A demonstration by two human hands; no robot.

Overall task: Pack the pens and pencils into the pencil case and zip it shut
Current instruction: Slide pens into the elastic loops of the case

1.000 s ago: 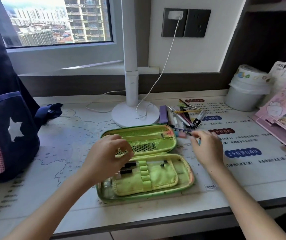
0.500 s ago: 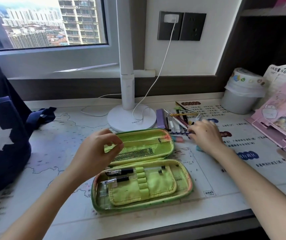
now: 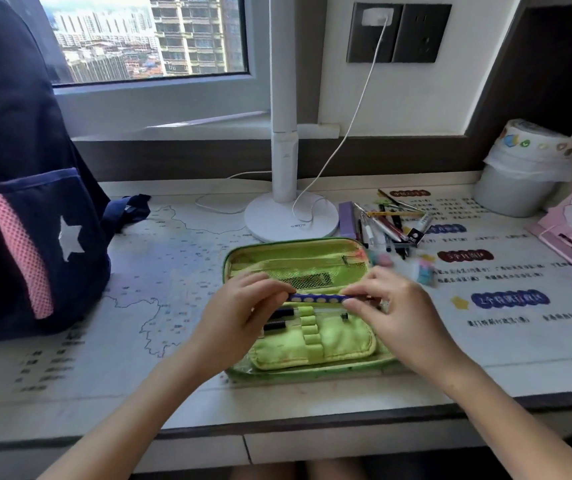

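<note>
Both hands — left hand [image 3: 239, 306], right hand [image 3: 391, 306] — pinch a blue dotted pencil [image 3: 319, 298] at frame centre, over the open green pencil case [image 3: 298, 252].

One open lime-green fabric pencil case [image 3: 315, 351] is lying on the desk [image 3: 173, 382], holding two black pens [image 3: 279, 318]. Two hands are sharing one blue dotted pencil [image 3: 319, 298].

Both hands, left hand [image 3: 243, 308] and right hand [image 3: 393, 311], grip a blue dotted pencil [image 3: 317, 298] level over the open green pencil case [image 3: 295, 258].

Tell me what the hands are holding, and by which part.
A blue pencil with pale dots, held level: left hand pinches one end, right hand the other.
</note>
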